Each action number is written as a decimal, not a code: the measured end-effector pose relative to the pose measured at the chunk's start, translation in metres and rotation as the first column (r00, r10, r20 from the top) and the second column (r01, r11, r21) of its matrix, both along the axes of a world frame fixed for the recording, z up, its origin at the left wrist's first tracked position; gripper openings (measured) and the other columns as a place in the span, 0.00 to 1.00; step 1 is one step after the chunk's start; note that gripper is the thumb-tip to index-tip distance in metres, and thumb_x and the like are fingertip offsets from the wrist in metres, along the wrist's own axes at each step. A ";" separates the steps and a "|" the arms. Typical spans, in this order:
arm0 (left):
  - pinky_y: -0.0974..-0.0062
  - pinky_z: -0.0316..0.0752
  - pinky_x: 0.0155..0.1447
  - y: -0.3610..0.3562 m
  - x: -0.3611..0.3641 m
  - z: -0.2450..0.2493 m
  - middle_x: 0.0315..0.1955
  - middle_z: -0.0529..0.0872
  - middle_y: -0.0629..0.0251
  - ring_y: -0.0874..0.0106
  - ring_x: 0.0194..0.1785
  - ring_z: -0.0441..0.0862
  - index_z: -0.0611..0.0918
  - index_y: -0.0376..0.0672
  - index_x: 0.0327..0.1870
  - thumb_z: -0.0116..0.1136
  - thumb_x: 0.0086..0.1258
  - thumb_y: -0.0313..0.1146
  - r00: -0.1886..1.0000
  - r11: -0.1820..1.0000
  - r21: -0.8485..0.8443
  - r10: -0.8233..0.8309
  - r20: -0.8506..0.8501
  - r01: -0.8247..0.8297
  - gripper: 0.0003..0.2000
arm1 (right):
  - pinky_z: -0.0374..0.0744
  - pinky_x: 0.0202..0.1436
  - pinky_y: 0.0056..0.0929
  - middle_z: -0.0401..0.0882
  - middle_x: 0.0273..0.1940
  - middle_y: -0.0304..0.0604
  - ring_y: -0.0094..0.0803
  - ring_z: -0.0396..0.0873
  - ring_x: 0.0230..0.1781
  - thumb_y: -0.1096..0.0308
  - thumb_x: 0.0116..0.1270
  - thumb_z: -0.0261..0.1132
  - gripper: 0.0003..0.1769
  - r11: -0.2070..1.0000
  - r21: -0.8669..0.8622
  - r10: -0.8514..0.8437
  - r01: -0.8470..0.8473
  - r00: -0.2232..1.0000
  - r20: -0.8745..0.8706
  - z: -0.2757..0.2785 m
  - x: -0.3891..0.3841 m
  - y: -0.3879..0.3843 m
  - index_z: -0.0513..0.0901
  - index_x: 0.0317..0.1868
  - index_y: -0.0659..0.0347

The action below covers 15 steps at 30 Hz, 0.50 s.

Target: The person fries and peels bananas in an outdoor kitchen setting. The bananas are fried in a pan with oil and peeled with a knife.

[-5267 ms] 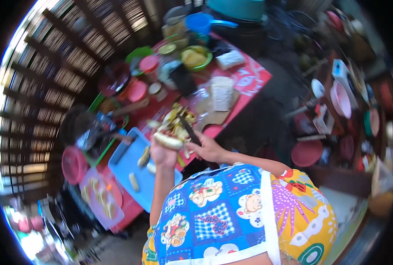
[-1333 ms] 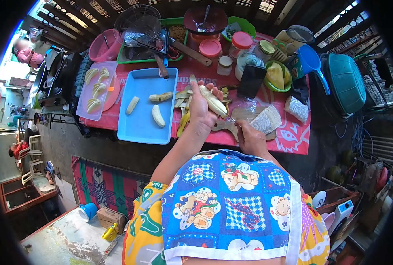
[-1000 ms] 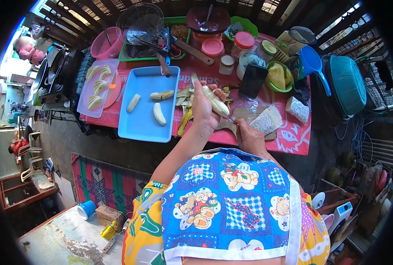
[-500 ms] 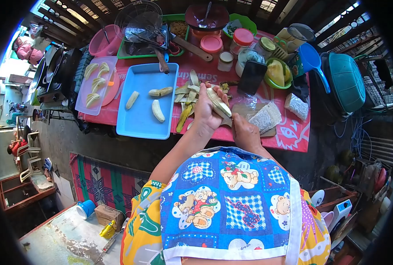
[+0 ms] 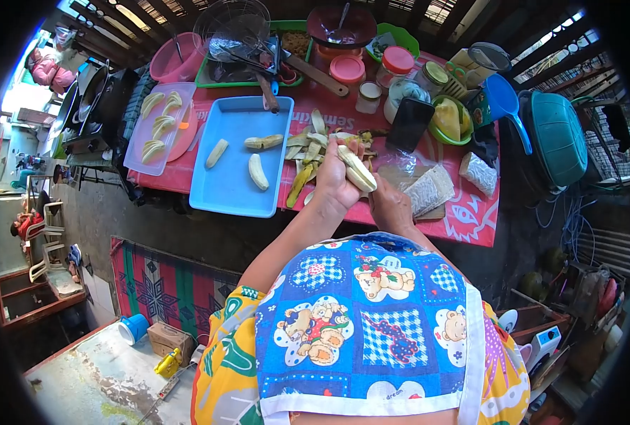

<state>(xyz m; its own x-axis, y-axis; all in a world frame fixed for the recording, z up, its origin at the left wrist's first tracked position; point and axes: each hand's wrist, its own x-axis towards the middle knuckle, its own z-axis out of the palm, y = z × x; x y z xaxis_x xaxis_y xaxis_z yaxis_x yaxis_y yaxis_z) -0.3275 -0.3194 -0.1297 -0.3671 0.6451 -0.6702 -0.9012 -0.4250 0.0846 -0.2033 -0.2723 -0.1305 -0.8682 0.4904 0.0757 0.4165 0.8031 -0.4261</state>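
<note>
A peeled banana [image 5: 356,168] lies in my left hand [image 5: 337,183], its fingers curled around it over the table's front edge. A lengthwise split shows along the fruit. Close by the banana's lower end is my right hand [image 5: 391,205], closed; whatever it grips is hidden. Left of my hands, a blue tray [image 5: 219,200] holds three peeled banana pieces [image 5: 257,171]. Yellow and dark banana peels [image 5: 302,183] are heaped between the tray and my left hand. Fanned banana slices [image 5: 162,127] rest on a clear plastic lid-like tray [image 5: 143,164] at far left.
A phone [image 5: 410,124] stands behind my right hand. Wrapped white blocks [image 5: 429,191] lie on a board to the right. Jars [image 5: 369,97], a green bowl of yellow fruit [image 5: 449,120] and a wooden-handled utensil [image 5: 318,76] crowd the back. A stove [image 5: 99,117] stands at left.
The view has shifted slightly. My left hand has turned the banana a little, and its split now faces up more plainly. My right hand stays by its lower end.
</note>
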 end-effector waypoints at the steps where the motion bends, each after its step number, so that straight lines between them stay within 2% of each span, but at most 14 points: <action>1: 0.57 0.71 0.52 -0.001 0.000 -0.001 0.30 0.80 0.75 0.72 0.44 0.76 0.71 0.56 0.33 0.38 0.72 0.46 0.999 1.000 -0.004 -0.030 -0.028 0.030 0.10 | 0.76 0.28 0.40 0.76 0.32 0.45 0.45 0.78 0.29 0.73 0.57 0.54 0.12 1.000 -0.005 -0.006 0.006 1.000 0.004 0.000 -0.001 0.000 0.70 0.44 0.58; 5: 0.61 0.72 0.52 -0.001 -0.001 0.000 0.30 0.79 0.73 0.71 0.42 0.76 0.70 0.53 0.34 0.37 0.73 0.44 1.000 1.000 -0.016 0.001 -0.015 -0.001 0.10 | 0.76 0.28 0.41 0.76 0.32 0.45 0.45 0.78 0.28 0.73 0.57 0.54 0.13 1.000 0.000 -0.011 0.011 1.000 -0.029 -0.007 -0.005 -0.002 0.70 0.44 0.58; 10: 0.70 0.74 0.51 -0.002 0.000 0.009 0.28 0.78 0.67 0.67 0.39 0.75 0.68 0.48 0.34 0.35 0.73 0.40 0.999 0.997 -0.060 0.039 -0.001 -0.039 0.10 | 0.76 0.28 0.41 0.76 0.33 0.46 0.46 0.78 0.28 0.74 0.55 0.55 0.15 1.000 -0.011 -0.009 0.009 1.000 0.027 -0.018 -0.007 0.000 0.70 0.45 0.59; 15: 0.67 0.74 0.51 -0.003 0.000 0.013 0.28 0.78 0.67 0.67 0.40 0.76 0.68 0.48 0.34 0.35 0.74 0.41 0.999 0.995 -0.094 0.042 -0.013 -0.043 0.11 | 0.76 0.29 0.42 0.77 0.33 0.47 0.47 0.78 0.28 0.73 0.56 0.54 0.16 1.000 -0.023 0.006 -0.005 0.999 0.032 -0.023 -0.008 0.001 0.70 0.48 0.60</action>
